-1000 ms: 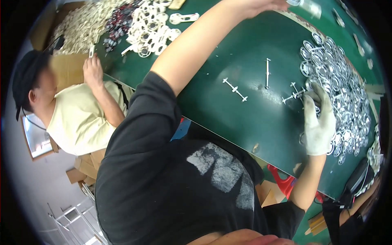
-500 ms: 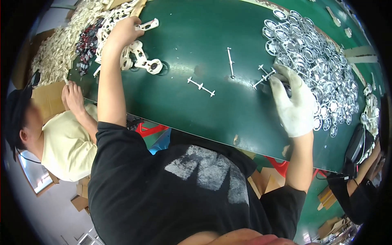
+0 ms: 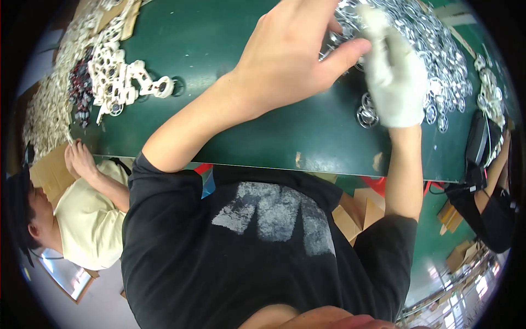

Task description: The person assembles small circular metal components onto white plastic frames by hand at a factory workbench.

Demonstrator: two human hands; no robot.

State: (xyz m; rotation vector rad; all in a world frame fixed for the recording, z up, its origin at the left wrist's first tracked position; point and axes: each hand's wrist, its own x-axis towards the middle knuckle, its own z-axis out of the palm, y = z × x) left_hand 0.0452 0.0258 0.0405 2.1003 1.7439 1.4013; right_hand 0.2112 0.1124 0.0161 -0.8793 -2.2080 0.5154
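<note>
My left hand (image 3: 298, 52), bare, reaches across the table toward the gloved one. Its thumb stands out apart from the fingers, which run up past the top edge; I see nothing held in it. Silver parts show in the gap behind the thumb. My right hand (image 3: 397, 77), in a white glove, is over the near left edge of a pile of shiny silver ring-shaped parts (image 3: 446, 71). Motion smears its fingers, so whether they hold anything is unclear. Just left of the glove lie a few loose silver rings (image 3: 367, 112).
On the left of the green table (image 3: 263, 140) lie cream plastic parts (image 3: 115, 77), a heap of dark and red small parts (image 3: 82, 90) and a larger cream pile (image 3: 49, 104). A co-worker (image 3: 90, 219) sits at left. Another person's arm (image 3: 496, 164) and a black case (image 3: 478, 137) are at right.
My left hand has left the cream parts and swung right, beside the glove. My right hand has shifted slightly up. The small silver bars on the table are now hidden from view.
</note>
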